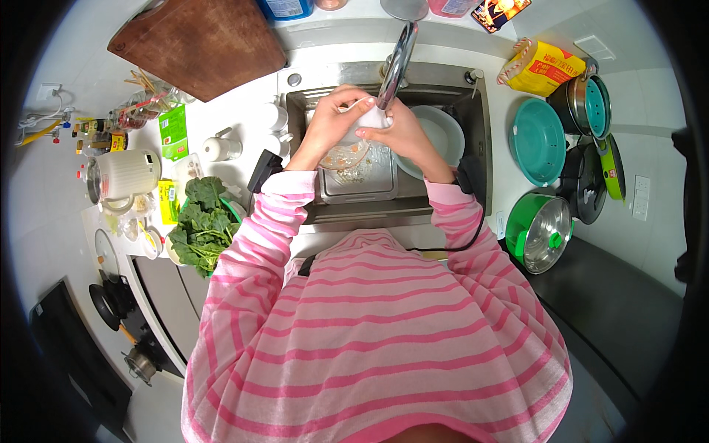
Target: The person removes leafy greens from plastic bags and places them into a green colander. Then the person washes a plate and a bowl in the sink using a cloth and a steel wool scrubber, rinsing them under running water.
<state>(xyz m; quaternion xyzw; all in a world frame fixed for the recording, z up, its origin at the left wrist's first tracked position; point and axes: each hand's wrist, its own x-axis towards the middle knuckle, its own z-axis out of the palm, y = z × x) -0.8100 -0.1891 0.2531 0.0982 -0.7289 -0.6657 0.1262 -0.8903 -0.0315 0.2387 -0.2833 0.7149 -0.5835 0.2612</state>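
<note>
Over the sink (365,219), my left hand (332,122) and my right hand (407,133) both hold a small white bowl or cup (370,117) just below the chrome faucet (397,61). The faucet hides part of it and of my right hand. Beneath my hands, a clear bowl with orange and green food scraps (344,155) is in the sink over a rectangular metal tray (360,185). To the right of the tray lies a large pale round basin (443,135), partly hidden by my right wrist.
White mugs (272,117) stand left of the sink, near leafy greens (204,221) and an electric kettle (130,174). A wooden cutting board (199,44) leans behind. Right of the sink are a teal basin (537,141) and a green pot with a glass lid (545,232).
</note>
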